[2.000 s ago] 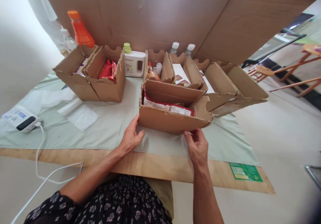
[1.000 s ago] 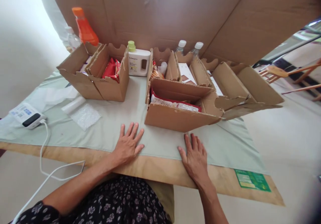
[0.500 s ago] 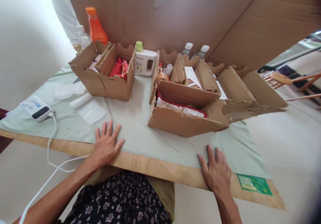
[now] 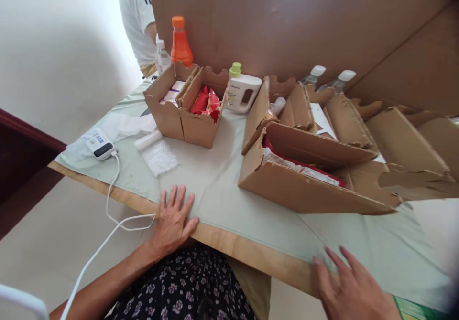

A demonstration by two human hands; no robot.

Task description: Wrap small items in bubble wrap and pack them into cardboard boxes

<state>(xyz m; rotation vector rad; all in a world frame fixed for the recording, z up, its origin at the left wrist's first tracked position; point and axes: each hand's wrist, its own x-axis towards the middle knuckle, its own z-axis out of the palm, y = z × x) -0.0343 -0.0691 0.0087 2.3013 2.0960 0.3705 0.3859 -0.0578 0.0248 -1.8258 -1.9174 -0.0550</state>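
Observation:
My left hand [image 4: 174,224] lies flat on the near edge of the cloth-covered table [image 4: 215,176], fingers spread and holding nothing. At lower right, my right hand [image 4: 349,279] is over the table's front edge, its fingers apart and slightly blurred; whether it touches the cloth I cannot tell. Beyond the left hand lies a roll of bubble wrap [image 4: 159,155]. The nearest box to my right hand is a long cardboard box [image 4: 304,191] with a clear-wrapped red item [image 4: 304,169] inside.
Cardboard bins [image 4: 172,124] with red packets [image 4: 207,102] stand at back left. A white jug [image 4: 244,93], an orange bottle [image 4: 181,45] and clear bottles [image 4: 339,82] line the cardboard wall [image 4: 268,24]. A white cable [image 4: 107,234] runs from a small device [image 4: 103,151]. A person [image 4: 138,19] stands behind.
The view has swung left, so the table's contents sit farther right. My right hand has lifted or shifted, with its fingers changed in pose; my left hand stays flat on the table edge.

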